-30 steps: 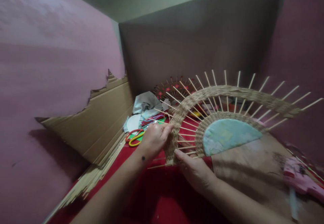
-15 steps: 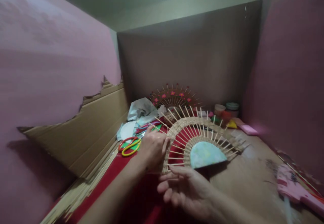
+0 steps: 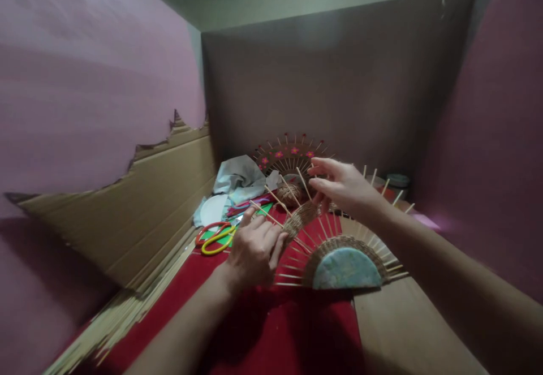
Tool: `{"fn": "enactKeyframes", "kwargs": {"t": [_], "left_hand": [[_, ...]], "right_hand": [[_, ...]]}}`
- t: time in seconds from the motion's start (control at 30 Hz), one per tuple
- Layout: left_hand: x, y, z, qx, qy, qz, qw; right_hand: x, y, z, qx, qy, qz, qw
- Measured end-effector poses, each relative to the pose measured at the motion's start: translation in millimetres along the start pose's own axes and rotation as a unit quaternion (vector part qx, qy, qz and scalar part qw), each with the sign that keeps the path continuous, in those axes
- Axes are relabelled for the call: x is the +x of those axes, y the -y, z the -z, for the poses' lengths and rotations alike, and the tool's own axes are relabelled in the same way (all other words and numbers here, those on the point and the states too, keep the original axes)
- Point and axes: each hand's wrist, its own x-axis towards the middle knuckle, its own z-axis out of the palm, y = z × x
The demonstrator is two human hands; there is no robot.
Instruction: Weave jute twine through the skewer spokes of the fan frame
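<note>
Woven fan under both hands, straight base toward the wearer

Brown cardboard leans along the left wall; red cloth spreads in front, meeting a tan board on the right; the fan sits across that border, its long axis running left to right, its arc pointing away. From the left hand the fan lies to the right; that hand is nearer its left end, fingers curled over the outer band, apparently grasping it; the right hand reaches over the arc's far top, fingers loosely bent, and I cannot tell whether they grip; pale sticks poke out between the hands; a twine ball lies just beyond, scissors left of the left hand.

Half a second ago the right hand was palm-up near the fan's left corner; now it is at the top of the arc, while the left has stayed by the left end.
</note>
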Motion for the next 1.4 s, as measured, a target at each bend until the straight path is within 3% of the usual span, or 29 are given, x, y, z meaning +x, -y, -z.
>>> {"fn": "enactKeyframes", "kwargs": {"t": [0.13,0.43,0.5,0.6,0.73,0.87,1.03,1.13,1.27,1.4], "left_hand": [[-3.7,6.8,-0.9,0.009,-0.003,-0.008,1.0],[-3.6,32.4,2.5,-0.057,0.025,0.04,0.997],[-5.5,38.8,3.2,-0.07,0.004,0.062,0.996],[-8.1,45.2,2.6,-0.072,-0.073,0.119,0.988],[-8.9,47.8,-0.6,-0.078,-0.165,0.226,0.957],[-8.7,50.4,-5.7,-0.107,-0.179,0.289,0.934],[-11.2,50.4,-6.5,-0.077,-0.18,0.254,0.947],[-12.2,43.3,0.0,-0.048,-0.172,0.181,0.967],[-10.7,28.9,7.7,-0.023,-0.08,0.064,0.994],[-7.7,18.3,5.4,0.0,-0.008,0.04,0.999]], "right_hand": [[14.6,4.8,-12.8,-0.101,0.136,-0.055,0.984],[15.3,-10.6,-24.9,-0.226,0.087,0.026,0.97],[16.8,-12.7,-26.4,-0.239,0.085,0.013,0.967],[19.2,-12.6,-27.9,-0.247,0.075,-0.003,0.966],[17.6,-10.4,-30.0,-0.243,0.06,-0.011,0.968],[13.5,-9.3,-32.5,-0.257,0.055,-0.014,0.965],[14.8,-15.4,-33.6,-0.264,0.058,-0.009,0.963],[16.3,-20.2,-33.4,-0.275,0.051,0.025,0.96],[14.3,-20.3,-35.6,-0.307,0.071,0.061,0.947],[8.8,-15.6,-40.5,-0.356,0.064,0.096,0.927]]}}
